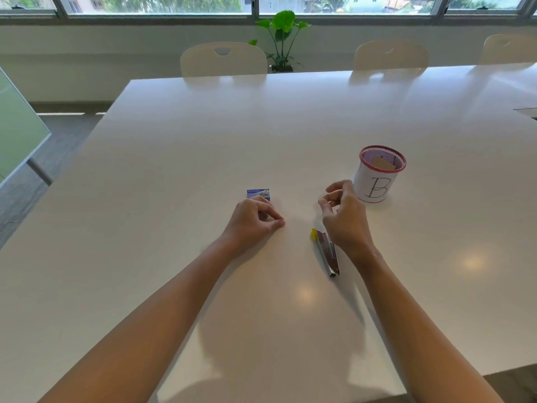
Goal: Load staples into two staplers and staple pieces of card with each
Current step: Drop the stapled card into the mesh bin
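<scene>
Here, head view: left hand [255, 218] rests on the white surface [203, 146], fingers curled, thumb to forefinger, just before the staple box [258, 194]. Right hand [343, 216] is held above the opened stapler [327, 253], fingers loosely curled; contents cannot be told. Pen cup [377, 175] marked B stands nearby.

On the table [174, 170]: staple box [258, 194] behind the left hand [252, 221]; stapler [327, 251] beside the right hand [343, 218]; cup [377, 178] behind-right, card [384, 163] inside.
</scene>
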Demonstrator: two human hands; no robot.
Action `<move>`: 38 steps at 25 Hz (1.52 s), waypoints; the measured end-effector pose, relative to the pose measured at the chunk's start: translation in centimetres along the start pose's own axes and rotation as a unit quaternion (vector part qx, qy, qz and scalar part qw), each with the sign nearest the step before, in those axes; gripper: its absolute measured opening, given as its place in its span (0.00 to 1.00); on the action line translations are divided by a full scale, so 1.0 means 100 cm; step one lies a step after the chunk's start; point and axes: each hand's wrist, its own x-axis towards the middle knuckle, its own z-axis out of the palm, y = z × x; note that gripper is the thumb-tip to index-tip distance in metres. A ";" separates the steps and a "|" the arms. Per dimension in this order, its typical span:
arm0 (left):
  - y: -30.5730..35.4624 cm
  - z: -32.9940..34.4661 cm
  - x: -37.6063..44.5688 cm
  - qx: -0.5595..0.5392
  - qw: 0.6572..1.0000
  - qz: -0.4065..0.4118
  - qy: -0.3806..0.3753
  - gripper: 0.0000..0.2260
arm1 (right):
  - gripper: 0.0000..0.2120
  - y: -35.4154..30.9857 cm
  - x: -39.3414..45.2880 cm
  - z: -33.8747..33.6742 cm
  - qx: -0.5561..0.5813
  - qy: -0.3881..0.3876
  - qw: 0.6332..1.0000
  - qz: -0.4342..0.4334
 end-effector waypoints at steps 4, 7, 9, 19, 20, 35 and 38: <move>0.003 0.005 0.000 0.047 0.999 0.025 -0.002 0.01 | 0.10 0.005 0.001 -0.002 0.011 0.004 1.000 0.003; 0.003 0.008 -0.001 0.089 0.994 0.050 -0.026 0.01 | 0.10 0.009 0.001 -0.003 0.012 0.004 1.000 0.012; 0.003 0.009 -0.002 0.109 0.991 0.061 -0.045 0.02 | 0.10 0.011 0.001 -0.003 0.011 0.004 1.000 0.013; 0.000 0.021 -0.011 0.064 0.985 0.122 0.104 0.06 | 0.07 0.011 0.002 -0.004 0.019 0.008 1.000 -0.011; 0.000 0.023 -0.010 0.062 0.984 0.126 0.114 0.06 | 0.07 0.011 0.003 -0.007 0.024 0.016 0.999 -0.014; 0.007 0.026 -0.020 0.108 0.978 0.152 0.095 0.08 | 0.09 0.026 0.094 -0.094 -0.071 0.161 0.984 -0.033; 0.007 0.026 -0.020 0.105 0.979 0.147 0.099 0.07 | 0.08 0.030 0.092 -0.093 -0.054 0.165 0.984 -0.036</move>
